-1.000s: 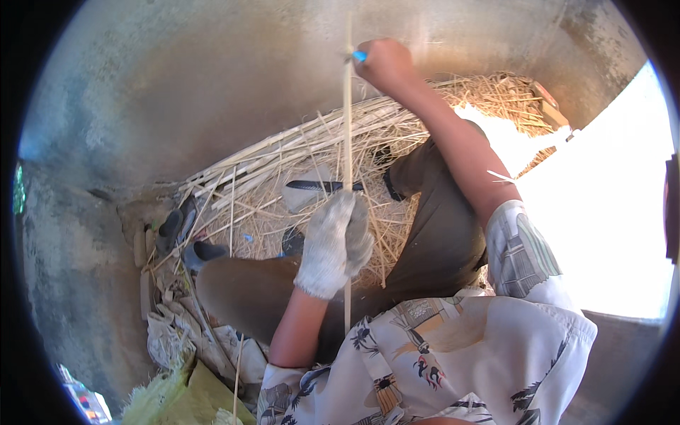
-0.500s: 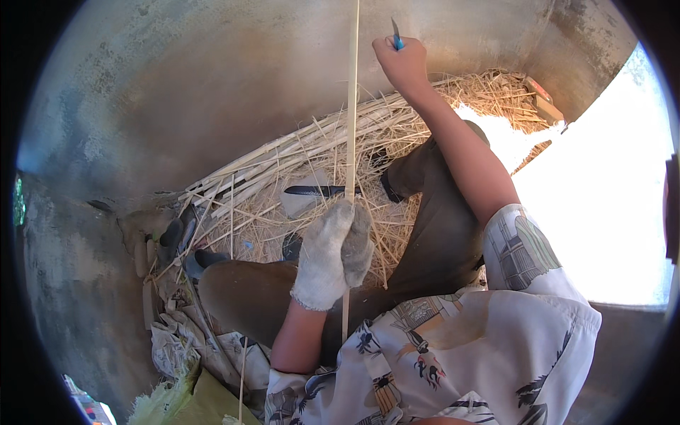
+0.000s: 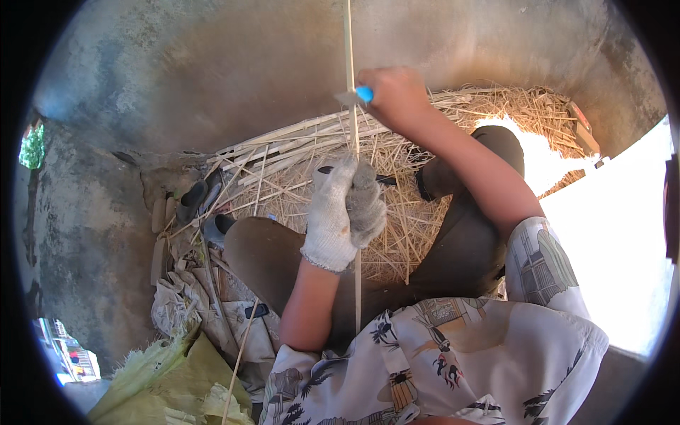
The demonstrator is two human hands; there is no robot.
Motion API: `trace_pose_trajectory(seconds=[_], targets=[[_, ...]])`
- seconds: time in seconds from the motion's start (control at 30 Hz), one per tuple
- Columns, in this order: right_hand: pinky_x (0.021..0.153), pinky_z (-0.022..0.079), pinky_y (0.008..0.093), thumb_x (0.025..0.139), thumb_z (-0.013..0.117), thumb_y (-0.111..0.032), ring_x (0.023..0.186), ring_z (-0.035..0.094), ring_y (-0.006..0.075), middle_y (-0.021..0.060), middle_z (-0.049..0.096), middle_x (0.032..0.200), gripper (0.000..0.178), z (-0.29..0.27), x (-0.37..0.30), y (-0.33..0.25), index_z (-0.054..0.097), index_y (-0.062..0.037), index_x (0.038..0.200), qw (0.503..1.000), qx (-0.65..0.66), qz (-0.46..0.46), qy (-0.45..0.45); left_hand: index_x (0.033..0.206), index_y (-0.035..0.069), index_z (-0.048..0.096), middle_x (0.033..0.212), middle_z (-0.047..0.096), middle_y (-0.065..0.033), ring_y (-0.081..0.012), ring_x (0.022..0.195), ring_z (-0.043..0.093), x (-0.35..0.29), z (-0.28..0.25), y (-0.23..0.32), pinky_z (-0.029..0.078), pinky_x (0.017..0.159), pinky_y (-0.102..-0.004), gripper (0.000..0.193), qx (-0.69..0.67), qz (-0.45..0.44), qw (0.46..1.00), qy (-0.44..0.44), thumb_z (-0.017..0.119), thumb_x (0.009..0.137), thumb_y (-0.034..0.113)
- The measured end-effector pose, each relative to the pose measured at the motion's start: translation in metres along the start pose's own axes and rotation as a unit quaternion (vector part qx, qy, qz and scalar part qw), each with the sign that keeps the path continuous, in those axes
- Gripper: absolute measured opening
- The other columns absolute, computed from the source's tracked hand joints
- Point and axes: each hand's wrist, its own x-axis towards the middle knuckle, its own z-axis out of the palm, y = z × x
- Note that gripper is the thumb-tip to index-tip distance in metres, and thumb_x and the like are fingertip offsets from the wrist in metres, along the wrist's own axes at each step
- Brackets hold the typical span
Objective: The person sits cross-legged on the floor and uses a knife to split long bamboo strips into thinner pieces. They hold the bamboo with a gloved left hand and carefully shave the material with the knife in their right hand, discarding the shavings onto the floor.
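Note:
In a white knitted glove, my left hand (image 3: 340,209) is closed round a long, narrow bamboo strip (image 3: 357,283). The strip stands nearly in line with my body, its far end past the top of the view and its near end at my shirt. My bare right hand (image 3: 397,98) grips a knife (image 3: 363,94) with a bright blue handle. Its blade is smeared by motion and lies at the strip, a short way beyond the glove; whether it touches cannot be made out. A second, dark knife (image 3: 386,180) lies behind the left glove, mostly hidden.
Long pale strips (image 3: 297,145) and a heap of shavings (image 3: 524,106) lie along the curved concrete wall (image 3: 234,78). Dark shoes (image 3: 191,202) and crumpled cloth (image 3: 173,304) are at the left. A yellow-green sack (image 3: 152,382) sits lower left. My bent legs (image 3: 467,234) flank the strip.
My right hand has come down and left, bringing the knife from clear of the strip to it. My gloved left hand has shifted slightly up in the picture. The whole view has tilted a little.

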Motion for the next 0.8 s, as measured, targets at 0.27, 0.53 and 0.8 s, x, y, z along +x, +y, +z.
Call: trace_pose_trajectory(seconds=[0.27,0.53,0.8], targets=[[0.066,0.054,0.0488,0.082,0.066,-0.028,0.071,0.069,0.0402,0.0191,0.071,0.079,0.025,-0.053,0.061,0.108,0.072,-0.0054,0.071,0.926,0.012,0.353,0.131,0.084,0.014,0.054,0.051,0.037,0.0019,-0.0128,0.034,0.033,-0.025,0.023,-0.042,0.027,0.033,-0.0282,0.034,0.094,-0.102,0.990,0.010,0.050,0.106,0.039],[0.068,0.057,0.0461,0.084,0.069,-0.026,0.076,0.071,0.0402,0.0187,0.071,0.078,0.024,-0.053,0.020,0.126,0.074,-0.0033,0.080,0.916,-0.016,0.383,0.115,0.088,0.010,0.056,0.056,0.041,0.0015,-0.0109,0.037,0.037,-0.039,0.012,-0.060,0.030,0.032,-0.0281,0.030,0.151,-0.127,0.980,-0.011,0.050,0.105,0.034],[0.053,0.045,0.0395,0.079,0.066,-0.017,0.048,0.052,0.0270,0.0153,0.057,0.055,0.025,-0.012,0.011,0.059,0.057,-0.0025,0.060,0.940,0.221,0.238,0.106,0.091,0.011,0.059,0.053,0.038,0.0031,-0.0100,0.038,0.035,-0.017,0.012,-0.014,0.028,0.034,-0.0263,0.032,0.041,-0.018,0.999,-0.032,0.047,0.106,0.036]])
